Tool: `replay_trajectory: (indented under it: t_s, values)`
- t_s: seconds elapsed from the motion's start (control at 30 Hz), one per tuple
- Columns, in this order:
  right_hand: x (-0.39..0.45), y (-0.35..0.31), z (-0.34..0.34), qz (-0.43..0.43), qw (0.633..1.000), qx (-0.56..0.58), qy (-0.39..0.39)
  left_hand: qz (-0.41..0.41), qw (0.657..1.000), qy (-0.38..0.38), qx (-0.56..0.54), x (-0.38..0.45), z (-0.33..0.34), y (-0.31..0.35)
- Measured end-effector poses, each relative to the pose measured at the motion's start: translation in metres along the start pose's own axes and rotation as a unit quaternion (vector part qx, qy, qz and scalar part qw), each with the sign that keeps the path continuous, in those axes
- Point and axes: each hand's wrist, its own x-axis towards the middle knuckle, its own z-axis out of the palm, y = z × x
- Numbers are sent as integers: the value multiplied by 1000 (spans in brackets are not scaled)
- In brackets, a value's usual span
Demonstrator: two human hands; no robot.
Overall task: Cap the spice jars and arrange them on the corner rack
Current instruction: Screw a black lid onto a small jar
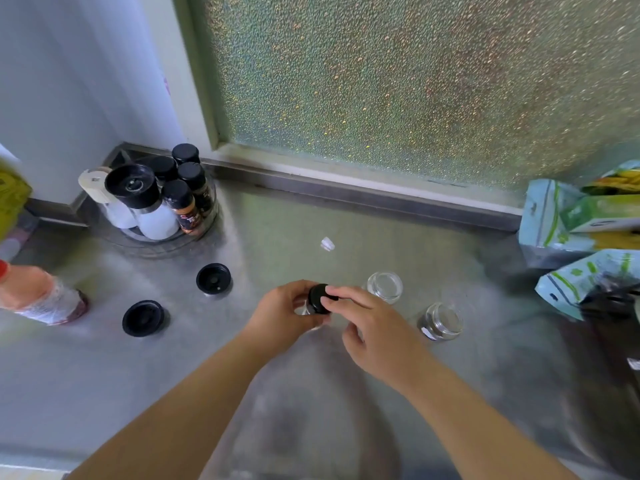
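Holding a small glass spice jar (pixel 309 311) above the steel counter (pixel 277 233), the left hand (pixel 282 315) is gripping its body while the right hand (pixel 372 332) is pinching the black cap (pixel 318 297) on its mouth. A crooked cap could cross-thread; two open jars (pixel 385 286) are standing just beside the right hand, where a knock could topple them.

Your left hand (pixel 284 315) and right hand (pixel 375 336) are bare, with no rings, watch or gloves, and both forearms show uncovered, no sleeves reaching them.
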Motion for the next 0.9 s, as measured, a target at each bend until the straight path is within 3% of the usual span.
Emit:
replay_trajectory:
  t_s: [0.23,0.4,0.57,0.67,0.8,0.9]
  values:
    - [6,1,3,-12,1000,-9,7,2,1000,7,23,-2,3,3]
    - [4,1,5,-14,1000,16,15,43,994,54,81,-10,2,13]
    - [-4,6,14,105,979,166,56,71,979,61,182,-11,-6,23]
    - [0,8,33,183,966,183,-7,77,967,66,235,-13,-4,28]
    - [11,7,50,220,929,296,-31,45,956,54,284,-14,-1,33]
    - [10,6,42,211,924,317,-32,45,960,50,272,-22,-11,42]
